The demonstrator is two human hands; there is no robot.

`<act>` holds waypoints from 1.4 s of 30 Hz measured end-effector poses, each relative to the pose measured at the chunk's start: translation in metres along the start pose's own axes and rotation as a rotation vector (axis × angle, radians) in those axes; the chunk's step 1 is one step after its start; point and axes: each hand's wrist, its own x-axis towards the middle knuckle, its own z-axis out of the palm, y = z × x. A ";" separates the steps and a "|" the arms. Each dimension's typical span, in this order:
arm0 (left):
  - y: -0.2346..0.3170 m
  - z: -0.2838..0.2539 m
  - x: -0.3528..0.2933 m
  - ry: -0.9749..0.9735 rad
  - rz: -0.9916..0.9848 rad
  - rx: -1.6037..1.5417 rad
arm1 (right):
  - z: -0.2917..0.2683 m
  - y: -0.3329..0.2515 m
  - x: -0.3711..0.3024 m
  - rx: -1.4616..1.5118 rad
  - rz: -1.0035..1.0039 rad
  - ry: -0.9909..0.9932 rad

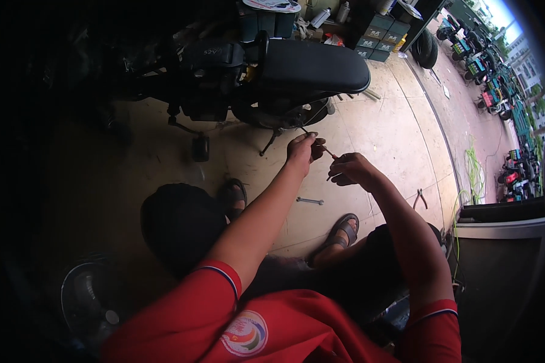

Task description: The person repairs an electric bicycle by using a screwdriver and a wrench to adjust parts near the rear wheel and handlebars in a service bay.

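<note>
A dark electric bike or scooter with a long black seat (312, 65) stands across the far side. Close to its rear wheel (318, 112), my left hand (304, 151) is closed with the fingers pinched on a thin dark cable, which runs up toward the wheel. My right hand (352, 169), a little to the right and nearer, is closed round a slim piece with an orange-brown part (333, 156) showing at the fingers. That piece points at my left hand; its kind is too small to make out. An open-ended wrench (310, 201) lies on the floor below my hands.
Pliers (420, 198) with dark red handles lie on the tiles at the right. Stacked boxes (381, 37) and a black tyre (425, 49) stand at the back. Green cord (475, 172) lies by the doorway. A fan (91, 299) is at lower left, and parked bikes (481, 66) line up outside.
</note>
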 end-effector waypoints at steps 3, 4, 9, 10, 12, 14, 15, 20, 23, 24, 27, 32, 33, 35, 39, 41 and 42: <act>-0.002 -0.026 -0.009 0.059 0.018 0.115 | 0.031 0.032 0.019 0.248 0.012 0.016; 0.000 -0.034 -0.010 0.100 0.026 0.126 | 0.045 0.042 0.029 0.434 -0.018 0.032; 0.008 -0.057 -0.016 0.161 0.153 0.353 | 0.121 0.116 0.097 0.838 -0.161 0.116; 0.006 -0.060 -0.021 0.172 0.206 0.425 | 0.126 0.117 0.100 0.863 -0.162 0.111; 0.008 -0.070 -0.033 0.190 0.260 0.519 | 0.132 0.112 0.111 0.557 -0.142 0.319; 0.008 -0.053 -0.045 0.238 0.311 0.779 | 0.112 0.125 0.140 0.589 -0.141 0.400; 0.013 -0.054 -0.048 0.243 0.293 0.774 | 0.112 0.122 0.155 0.611 -0.187 0.399; 0.090 -0.064 -0.076 0.173 0.422 0.958 | 0.132 0.043 0.147 1.430 -0.091 -0.189; 0.132 -0.034 -0.093 0.073 0.374 1.178 | 0.143 0.038 0.154 1.515 -0.200 -0.233; 0.139 -0.027 -0.093 0.041 0.346 1.249 | 0.144 0.043 0.158 1.527 -0.194 -0.243; 0.152 -0.018 -0.095 0.069 0.288 1.483 | 0.159 0.046 0.161 1.617 -0.302 -0.254; 0.155 0.003 -0.092 0.030 0.380 1.943 | 0.163 0.041 0.172 1.713 -0.229 -0.242; 0.154 0.010 -0.090 0.029 0.377 1.953 | 0.162 0.041 0.177 1.724 -0.230 -0.246; 0.153 0.022 -0.089 0.050 0.392 2.036 | 0.157 0.035 0.182 1.740 -0.231 -0.219; 0.153 0.026 -0.082 0.073 0.475 2.077 | 0.154 0.024 0.183 1.751 -0.205 -0.187; 0.151 0.033 -0.080 0.088 0.474 2.095 | 0.153 0.025 0.185 1.736 -0.152 -0.169; 0.150 0.035 -0.078 0.085 0.472 2.096 | 0.153 0.025 0.186 1.738 -0.151 -0.167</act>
